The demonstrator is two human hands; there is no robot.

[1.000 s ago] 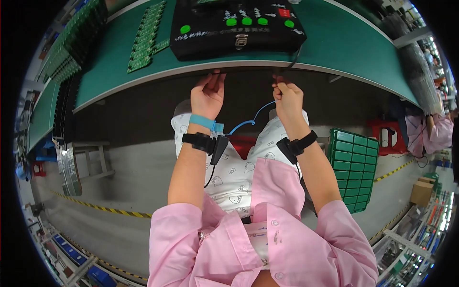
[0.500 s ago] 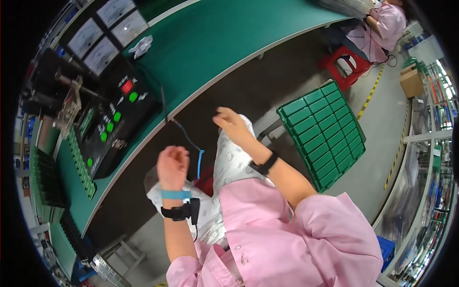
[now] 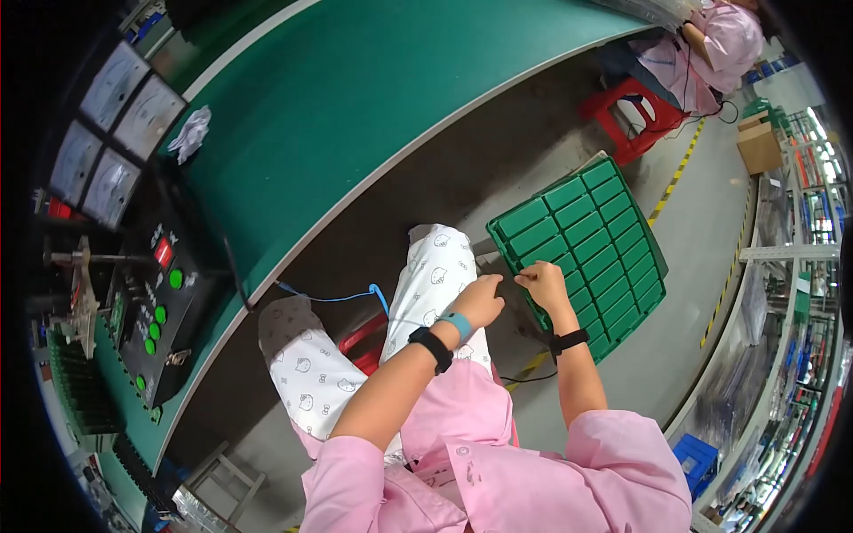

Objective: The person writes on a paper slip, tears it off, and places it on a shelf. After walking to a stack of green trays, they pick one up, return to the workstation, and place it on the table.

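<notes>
My left hand reaches over my right knee, its fingers pointing right with a small gap between the tips. Nothing shows in it. A blue band and a black strap circle that wrist. Just to the right, my right hand is closed in a pinch, thumb against fingertips, over the left edge of a green compartment tray. Whatever the pinch may hold is too small to make out. A blue coiled cord runs from the bench edge toward my left wrist.
At the left, a black control box with green buttons stands on the green bench, below several panel screens. A crumpled white cloth lies behind it. Another person sits at the far right by a red stool. Shelves line the right side.
My left hand has swung from beside the bench to the right, across my lap. My right hand has moved right and down to the tray's edge, its fingers now pinched. The view has shifted.
</notes>
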